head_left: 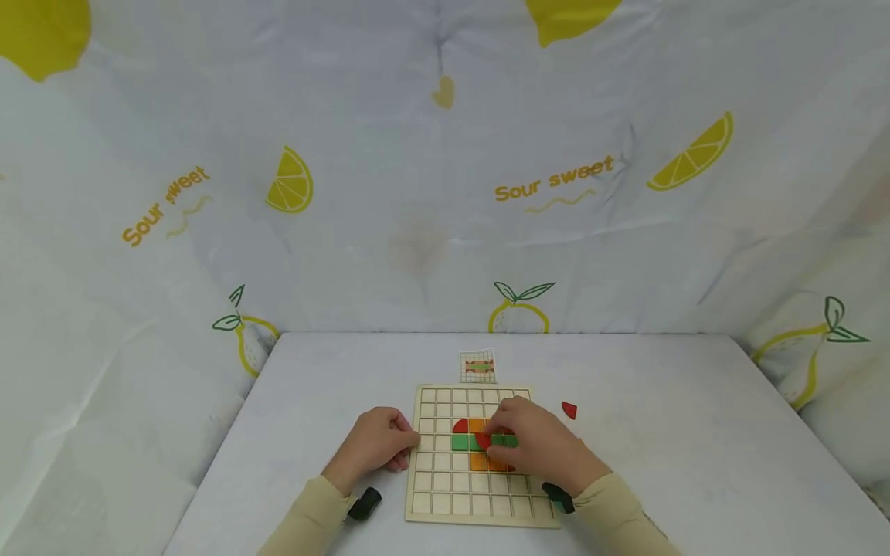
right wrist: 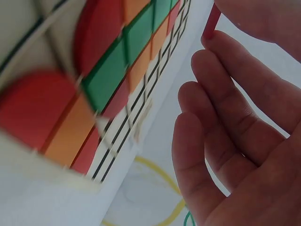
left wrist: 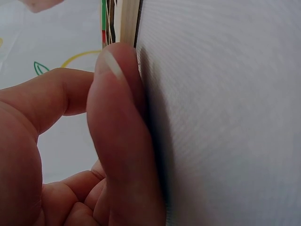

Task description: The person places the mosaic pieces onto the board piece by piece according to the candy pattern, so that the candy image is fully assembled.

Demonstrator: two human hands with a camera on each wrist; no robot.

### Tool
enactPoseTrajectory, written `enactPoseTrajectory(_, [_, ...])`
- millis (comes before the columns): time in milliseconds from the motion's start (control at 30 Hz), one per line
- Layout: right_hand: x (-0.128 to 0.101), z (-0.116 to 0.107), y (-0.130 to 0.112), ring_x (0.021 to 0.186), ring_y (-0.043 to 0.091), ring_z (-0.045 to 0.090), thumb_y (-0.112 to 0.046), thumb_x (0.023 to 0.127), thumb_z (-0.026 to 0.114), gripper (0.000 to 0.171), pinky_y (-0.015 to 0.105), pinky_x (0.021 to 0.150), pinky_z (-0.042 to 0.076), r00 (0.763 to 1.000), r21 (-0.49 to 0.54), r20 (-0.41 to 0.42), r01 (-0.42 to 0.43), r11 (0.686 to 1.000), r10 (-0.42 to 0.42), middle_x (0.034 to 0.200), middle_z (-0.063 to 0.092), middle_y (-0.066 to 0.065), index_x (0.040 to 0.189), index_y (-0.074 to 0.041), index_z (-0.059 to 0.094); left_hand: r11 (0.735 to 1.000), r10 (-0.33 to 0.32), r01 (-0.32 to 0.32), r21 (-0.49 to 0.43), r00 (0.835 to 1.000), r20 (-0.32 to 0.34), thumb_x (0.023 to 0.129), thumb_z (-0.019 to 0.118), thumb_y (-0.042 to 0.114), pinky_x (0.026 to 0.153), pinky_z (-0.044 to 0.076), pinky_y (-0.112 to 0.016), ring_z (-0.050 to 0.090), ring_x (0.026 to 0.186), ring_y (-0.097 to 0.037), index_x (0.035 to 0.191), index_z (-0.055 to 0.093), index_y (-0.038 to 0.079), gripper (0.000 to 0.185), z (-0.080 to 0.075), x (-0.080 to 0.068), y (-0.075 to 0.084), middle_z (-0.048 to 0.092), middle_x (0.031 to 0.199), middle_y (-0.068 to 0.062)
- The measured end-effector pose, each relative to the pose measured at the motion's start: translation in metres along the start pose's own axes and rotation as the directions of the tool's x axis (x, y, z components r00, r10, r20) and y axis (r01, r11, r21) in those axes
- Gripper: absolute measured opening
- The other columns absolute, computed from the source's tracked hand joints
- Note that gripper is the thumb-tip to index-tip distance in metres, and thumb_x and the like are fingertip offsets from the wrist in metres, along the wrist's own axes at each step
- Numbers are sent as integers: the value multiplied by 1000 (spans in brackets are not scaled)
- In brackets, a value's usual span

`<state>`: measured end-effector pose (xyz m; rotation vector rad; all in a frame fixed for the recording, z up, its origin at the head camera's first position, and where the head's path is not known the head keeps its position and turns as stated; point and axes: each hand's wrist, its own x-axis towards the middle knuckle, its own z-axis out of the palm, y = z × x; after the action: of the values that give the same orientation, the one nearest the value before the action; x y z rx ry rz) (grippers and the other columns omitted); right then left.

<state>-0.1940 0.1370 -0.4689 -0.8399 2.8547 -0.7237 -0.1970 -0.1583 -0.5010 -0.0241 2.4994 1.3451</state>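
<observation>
the grid board (head_left: 434,506) lies flat at the near centre of the table (head_left: 660,463). approach from 6 o'clock is taken up by both forearms. the left hand (head_left: 378,446) rests against the board's 9 o'clock edge and blocks that side. the right hand (head_left: 535,448) covers the board's centre-right cells and the coloured tiles (head_left: 467,442) there. at 12 o'clock a small pattern card (head_left: 478,366) lies just beyond the board. a loose red piece (head_left: 569,410) lies near the board at 2 o'clock. open table surface runs from 3 to 5 o'clock and from 7 to 11 o'clock. cloth walls (head_left: 445,193) close the table's far and side edges.
</observation>
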Motion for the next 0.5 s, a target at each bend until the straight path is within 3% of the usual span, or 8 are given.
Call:
enactPoseTrajectory(200, [5, 8, -18, 90, 10, 57, -34, 85, 80, 12, 22, 75, 51, 998, 28, 7, 55, 998, -55, 89, 61, -12, 94, -25, 76, 1000, 1, -1, -1, 1000, 0, 84, 73, 21, 49, 56, -29, 65, 51, -14, 85, 64, 8, 16, 0, 1, 1, 68, 64, -3])
enactPoseTrajectory(500, [10, 20, -23, 89, 6, 54, -37, 85, 79, 14, 23, 76, 52, 998, 16, 45, 32, 999, -33, 90, 58, -15, 94, -27, 75, 1000, 0, 0, 3, 1000, 1, 85, 73, 22, 49, 56, -29, 65, 51, -13, 85, 64, 9, 16, 0, 2, -1, 68, 63, -2])
